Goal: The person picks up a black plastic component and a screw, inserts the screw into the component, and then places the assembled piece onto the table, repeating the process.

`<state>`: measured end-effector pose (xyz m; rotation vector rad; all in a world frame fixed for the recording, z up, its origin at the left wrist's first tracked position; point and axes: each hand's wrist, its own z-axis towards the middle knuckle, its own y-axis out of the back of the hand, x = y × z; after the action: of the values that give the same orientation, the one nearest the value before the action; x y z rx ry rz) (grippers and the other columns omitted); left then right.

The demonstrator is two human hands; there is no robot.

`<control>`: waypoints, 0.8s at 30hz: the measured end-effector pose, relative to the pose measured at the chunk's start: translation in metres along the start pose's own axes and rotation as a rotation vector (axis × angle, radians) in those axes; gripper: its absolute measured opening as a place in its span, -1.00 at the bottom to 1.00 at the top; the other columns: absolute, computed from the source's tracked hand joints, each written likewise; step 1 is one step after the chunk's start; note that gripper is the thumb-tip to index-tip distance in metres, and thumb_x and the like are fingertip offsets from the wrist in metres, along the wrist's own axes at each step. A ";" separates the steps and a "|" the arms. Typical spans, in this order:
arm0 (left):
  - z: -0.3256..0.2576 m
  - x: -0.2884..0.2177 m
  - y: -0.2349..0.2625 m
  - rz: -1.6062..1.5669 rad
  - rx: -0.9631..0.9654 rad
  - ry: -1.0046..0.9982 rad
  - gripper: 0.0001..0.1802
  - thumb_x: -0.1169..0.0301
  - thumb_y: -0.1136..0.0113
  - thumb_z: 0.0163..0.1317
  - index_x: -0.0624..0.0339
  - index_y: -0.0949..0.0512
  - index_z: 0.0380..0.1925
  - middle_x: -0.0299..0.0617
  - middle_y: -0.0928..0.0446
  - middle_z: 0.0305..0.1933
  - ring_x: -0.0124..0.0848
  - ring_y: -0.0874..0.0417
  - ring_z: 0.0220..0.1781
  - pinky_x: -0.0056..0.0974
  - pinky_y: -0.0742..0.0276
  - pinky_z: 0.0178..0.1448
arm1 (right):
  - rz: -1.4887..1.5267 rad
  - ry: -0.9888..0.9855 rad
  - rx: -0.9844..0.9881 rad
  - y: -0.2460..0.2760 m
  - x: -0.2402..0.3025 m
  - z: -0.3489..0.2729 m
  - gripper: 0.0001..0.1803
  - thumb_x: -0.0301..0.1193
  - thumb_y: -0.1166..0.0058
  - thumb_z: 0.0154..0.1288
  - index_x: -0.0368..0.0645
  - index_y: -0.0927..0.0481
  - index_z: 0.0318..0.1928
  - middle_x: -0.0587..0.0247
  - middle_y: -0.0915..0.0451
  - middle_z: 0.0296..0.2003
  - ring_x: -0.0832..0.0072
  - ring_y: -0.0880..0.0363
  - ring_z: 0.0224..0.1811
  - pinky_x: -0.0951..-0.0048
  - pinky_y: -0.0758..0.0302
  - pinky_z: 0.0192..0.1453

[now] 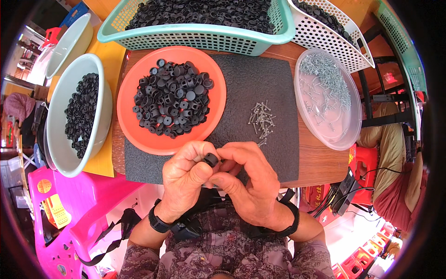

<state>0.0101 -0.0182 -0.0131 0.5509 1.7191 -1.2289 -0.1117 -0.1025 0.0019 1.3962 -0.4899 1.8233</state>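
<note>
In front of my body, at the near edge of the dark foam mat (283, 162), my two hands meet. Between thumb and forefinger, my left hand (183, 181) pinches a small round black plastic part (211, 160). The fingers of my right hand (251, 179) are curled together just right of that part; whatever they grip is hidden. Just beyond my hands, an orange bowl (124, 104) is heaped with similar black plastic parts (172, 100). A small pile of silver screws (262, 122) lies on the mat, to the right of the bowl.
A shallow clear tray (341, 139) of screws sits right. Behind stand a green basket (195, 41) and a white basket (332, 44) of black parts. At left are a pale green basin (103, 123), another basin (69, 44) and a pink chair (83, 204). A person's leg (388, 158) shows at right.
</note>
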 end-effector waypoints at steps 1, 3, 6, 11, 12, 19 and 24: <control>0.000 0.000 0.000 0.005 0.005 0.004 -0.54 0.13 -0.24 0.32 0.39 -0.44 -0.15 -0.30 -0.46 -0.35 -0.65 -0.41 -0.44 -0.55 -0.35 -0.35 | 0.010 -0.007 -0.002 0.000 -0.001 0.000 -0.56 -0.63 -0.32 0.05 -0.33 -0.53 -0.01 0.05 -0.54 -0.19 0.33 -0.57 -0.30 0.43 -0.53 -0.31; -0.001 0.001 0.000 0.011 0.004 0.015 -0.53 0.11 -0.23 0.32 0.37 -0.44 -0.14 -0.30 -0.46 -0.32 -0.64 -0.42 -0.43 -0.55 -0.37 -0.34 | 0.029 -0.002 0.009 0.000 -0.002 0.000 -0.56 -0.64 -0.31 0.06 -0.34 -0.53 0.00 0.04 -0.54 -0.19 0.34 -0.58 -0.30 0.44 -0.54 -0.31; -0.003 0.004 0.000 0.093 0.004 -0.038 -0.54 0.09 -0.22 0.33 0.34 -0.43 -0.15 -0.33 -0.44 -0.31 -0.65 -0.40 -0.41 -0.54 -0.37 -0.31 | -0.034 0.063 0.023 0.001 -0.002 0.000 -0.55 -0.65 -0.30 0.07 -0.35 -0.52 0.01 0.04 -0.54 -0.19 0.33 -0.60 -0.30 0.44 -0.56 -0.31; -0.003 0.012 0.001 0.230 -0.014 -0.113 -0.57 0.11 -0.22 0.33 0.30 -0.41 -0.17 -0.40 -0.39 -0.32 -0.66 -0.32 -0.38 -0.54 -0.33 -0.30 | -0.068 0.068 0.020 0.000 -0.002 -0.005 -0.55 -0.64 -0.29 0.08 -0.38 -0.52 0.02 0.01 -0.55 -0.20 0.29 -0.61 -0.30 0.39 -0.58 -0.30; -0.004 0.013 0.002 0.228 -0.011 -0.124 -0.59 0.13 -0.23 0.33 0.30 -0.41 -0.18 -0.41 -0.38 -0.33 -0.67 -0.31 -0.38 -0.54 -0.32 -0.30 | -0.074 0.072 0.020 0.000 -0.003 -0.005 -0.56 -0.64 -0.29 0.08 -0.39 -0.52 0.02 0.00 -0.55 -0.20 0.27 -0.61 -0.30 0.37 -0.58 -0.29; -0.006 0.011 0.000 0.290 -0.022 -0.130 -0.79 0.45 -0.25 0.29 0.32 -0.45 -0.20 -0.41 -0.42 -0.35 -0.66 -0.37 -0.37 -0.52 -0.36 -0.30 | -0.164 0.151 0.003 0.003 -0.008 -0.008 -0.53 -0.59 -0.38 0.02 -0.31 -0.56 0.00 0.03 -0.60 -0.20 0.35 -0.60 -0.34 0.45 -0.56 -0.32; -0.002 0.001 0.001 -0.026 -0.032 0.092 -0.79 0.63 -0.27 0.16 0.36 -0.52 -0.20 -0.26 -0.56 -0.33 -0.59 -0.53 -0.39 -0.51 -0.41 -0.38 | -0.252 0.241 0.095 0.015 -0.006 0.005 -0.40 -0.60 -0.34 -0.06 -0.28 -0.54 0.10 0.10 -0.53 -0.23 0.20 -0.50 -0.28 0.31 -0.50 -0.28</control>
<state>0.0098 -0.0166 -0.0143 0.5758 1.8247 -1.2085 -0.1191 -0.1174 -0.0003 1.2169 -0.0984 1.7936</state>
